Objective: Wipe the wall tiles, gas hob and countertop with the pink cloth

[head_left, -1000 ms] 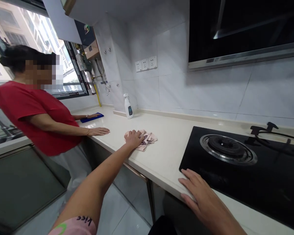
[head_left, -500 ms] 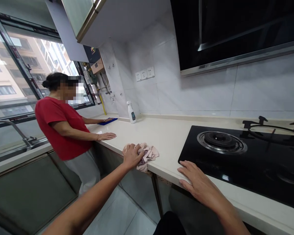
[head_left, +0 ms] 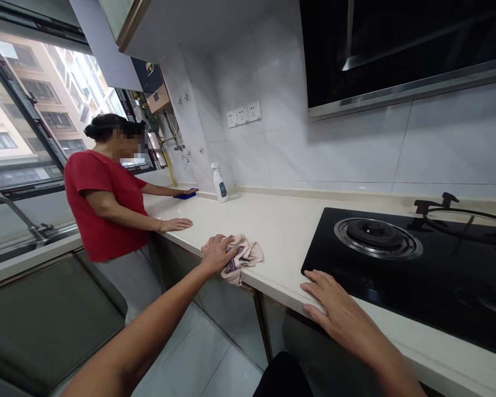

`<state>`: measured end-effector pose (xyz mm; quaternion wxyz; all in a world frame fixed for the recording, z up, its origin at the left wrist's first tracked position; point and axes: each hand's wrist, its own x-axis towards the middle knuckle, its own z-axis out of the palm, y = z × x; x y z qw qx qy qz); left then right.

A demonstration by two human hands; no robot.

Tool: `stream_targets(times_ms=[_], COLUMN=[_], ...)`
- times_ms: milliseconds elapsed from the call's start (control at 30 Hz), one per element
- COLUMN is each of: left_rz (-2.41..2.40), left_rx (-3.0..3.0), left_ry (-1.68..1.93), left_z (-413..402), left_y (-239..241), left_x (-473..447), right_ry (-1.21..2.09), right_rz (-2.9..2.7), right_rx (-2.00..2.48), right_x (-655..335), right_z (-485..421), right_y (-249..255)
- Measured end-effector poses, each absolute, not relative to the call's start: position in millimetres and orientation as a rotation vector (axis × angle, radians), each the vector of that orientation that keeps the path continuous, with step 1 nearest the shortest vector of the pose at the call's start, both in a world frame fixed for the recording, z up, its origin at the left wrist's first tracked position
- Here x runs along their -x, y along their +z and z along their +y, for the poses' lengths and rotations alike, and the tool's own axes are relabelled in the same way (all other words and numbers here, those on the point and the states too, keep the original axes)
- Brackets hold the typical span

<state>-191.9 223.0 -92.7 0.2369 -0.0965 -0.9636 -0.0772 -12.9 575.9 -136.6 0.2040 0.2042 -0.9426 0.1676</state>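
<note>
Gripped under my left hand [head_left: 218, 255] is a crumpled pale pink cloth [head_left: 250, 252], pressed on the front edge of the cream countertop [head_left: 276, 220]. Part of the cloth droops over that edge. My right hand [head_left: 330, 306] lies on the counter's front edge with its fingers spread and holds nothing. Its fingertips are at the near left corner of the black gas hob [head_left: 367, 281]. A round burner [head_left: 372, 231] sits on the hob, beyond my right hand.
A person in a red top [head_left: 107, 204] leans on the counter at the left, one hand on a blue cloth [head_left: 185, 195]. A white spray bottle [head_left: 220, 184] stands by the wall. A range hood [head_left: 409, 55] overhangs the hob; a loose pan support [head_left: 458, 218] lies at its back.
My left hand and the cloth have shifted slightly left along the counter edge. The other person's far hand has moved on the blue cloth, which looks more bunched. My right hand stays in place.
</note>
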Motion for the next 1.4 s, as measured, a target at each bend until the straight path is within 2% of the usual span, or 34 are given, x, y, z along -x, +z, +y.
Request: stream_targets(times_ms=[200, 467, 933, 1267, 1400], left_rz=[-2.668, -2.688, -2.666, -2.691, -2.687], left_rx=[0.108, -0.082, 0.197, 0.2, 0.19], left_ry=[-0.205, -0.234, -0.197, -0.15, -0.13], left_z=[201, 213, 203, 220, 233], left_y=[-87, -77, -102, -93, -86], left_x=[226, 236, 187, 226, 250], right_ry=[0.469, 0.518, 0.388, 0.123, 0.183], right_rz=[-2.616, -2.628, -2.56, -2.207, -2.224], right_rx=[-0.571, -0.594, -0.575, -0.6, -0.542], right_x=[14, 13, 19, -1, -11], right_z=[577, 578, 590, 617, 631], right_y=[-138, -132, -150, -163, -157])
